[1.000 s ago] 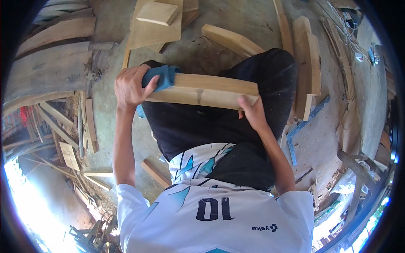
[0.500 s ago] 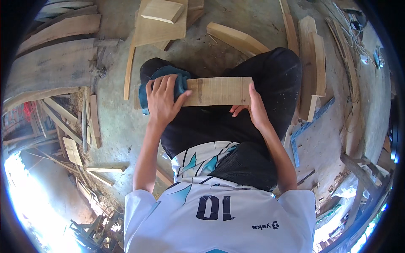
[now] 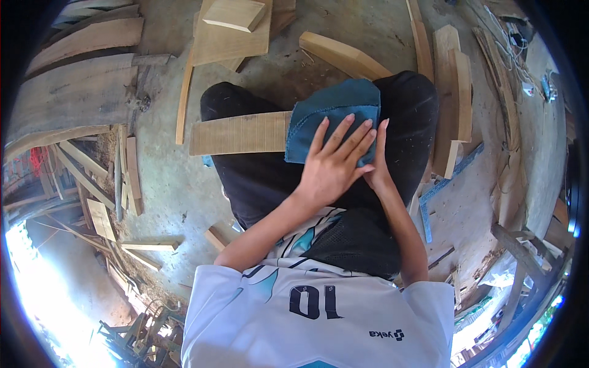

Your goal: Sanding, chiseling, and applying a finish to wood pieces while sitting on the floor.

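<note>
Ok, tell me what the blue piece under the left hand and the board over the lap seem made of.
Blue piece: probably matte fabric, judging by its floppy outline and frayed-looking edge; possibly cloth-backed abrasive.
Board: wood, apparently unvarnished; its dull tan face shows fine crosswise lines, perhaps saw marks.

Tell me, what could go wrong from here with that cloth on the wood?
The cloth hides the plank's right end, so a sharp edge or splinter there might go unnoticed under the left hand.

The right hand is right beside the left, so a slip might knock them together.

The plank lies across the person's legs, its left end sticking out past them, so it could rock.
</note>
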Motion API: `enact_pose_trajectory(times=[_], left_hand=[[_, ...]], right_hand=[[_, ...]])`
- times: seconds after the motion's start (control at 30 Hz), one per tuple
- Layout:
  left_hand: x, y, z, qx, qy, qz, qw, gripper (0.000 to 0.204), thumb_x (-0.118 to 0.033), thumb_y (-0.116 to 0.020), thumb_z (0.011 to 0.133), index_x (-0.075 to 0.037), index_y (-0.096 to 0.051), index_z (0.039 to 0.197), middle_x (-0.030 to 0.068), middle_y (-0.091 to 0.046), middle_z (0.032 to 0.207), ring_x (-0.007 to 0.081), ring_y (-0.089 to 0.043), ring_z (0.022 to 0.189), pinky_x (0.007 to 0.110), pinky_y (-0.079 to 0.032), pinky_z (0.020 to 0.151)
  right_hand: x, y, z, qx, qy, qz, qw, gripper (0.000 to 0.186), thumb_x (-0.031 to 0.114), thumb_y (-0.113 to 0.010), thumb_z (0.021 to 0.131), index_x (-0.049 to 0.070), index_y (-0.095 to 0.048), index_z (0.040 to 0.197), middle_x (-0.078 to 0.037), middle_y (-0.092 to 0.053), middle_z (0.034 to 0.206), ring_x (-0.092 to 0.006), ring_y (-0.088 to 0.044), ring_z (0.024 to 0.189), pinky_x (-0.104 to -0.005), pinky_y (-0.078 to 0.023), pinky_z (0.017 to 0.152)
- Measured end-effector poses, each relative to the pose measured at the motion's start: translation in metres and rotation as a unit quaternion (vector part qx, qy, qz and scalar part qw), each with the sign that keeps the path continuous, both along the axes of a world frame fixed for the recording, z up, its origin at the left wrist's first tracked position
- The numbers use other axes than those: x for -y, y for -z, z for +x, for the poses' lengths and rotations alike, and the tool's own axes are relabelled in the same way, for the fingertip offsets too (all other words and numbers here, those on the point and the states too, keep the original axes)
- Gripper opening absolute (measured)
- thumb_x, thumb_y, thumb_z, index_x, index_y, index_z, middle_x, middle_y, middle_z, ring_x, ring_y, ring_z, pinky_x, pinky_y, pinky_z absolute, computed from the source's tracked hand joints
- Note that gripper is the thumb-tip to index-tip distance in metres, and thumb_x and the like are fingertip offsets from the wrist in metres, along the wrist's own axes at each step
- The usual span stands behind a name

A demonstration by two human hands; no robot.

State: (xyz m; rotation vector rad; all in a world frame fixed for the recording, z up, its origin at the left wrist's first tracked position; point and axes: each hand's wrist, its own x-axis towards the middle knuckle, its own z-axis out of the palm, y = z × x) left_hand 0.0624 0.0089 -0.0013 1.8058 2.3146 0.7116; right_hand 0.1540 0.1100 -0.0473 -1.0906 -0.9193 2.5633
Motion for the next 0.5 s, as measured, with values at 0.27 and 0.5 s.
enact_pose_trajectory(times=[0.27, 0.5], left_hand=[[0.079, 0.010, -0.071, -0.006, -0.076, -0.008, 0.997, 0.041, -0.032, -0.058, 0.091, -0.018, -0.062, 0.131, 0.0041, -0.056, 0.138, 0.0238, -0.047, 0.133, 0.047, -0.024, 0.115], [0.066, -0.011, -0.057, 0.028, -0.118, 0.063, 0.991, 0.061, -0.051, -0.070, 0.079, -0.007, -0.064, 0.120, 0.0093, -0.058, 0.129, 0.0280, -0.051, 0.123, 0.048, -0.027, 0.111]], right_hand=[[-0.010, 0.023, 0.004, -0.102, -0.051, 0.023, 0.993, 0.082, 0.065, -0.033, 0.097, 0.010, -0.016, 0.155, -0.012, -0.031, 0.154, -0.0228, -0.034, 0.140, -0.0394, -0.036, 0.111], [-0.001, -0.014, -0.005, -0.002, -0.049, 0.123, 0.991, 0.071, 0.056, -0.034, 0.102, 0.001, -0.035, 0.147, -0.012, -0.048, 0.141, -0.0187, -0.048, 0.128, -0.0333, -0.035, 0.108]])
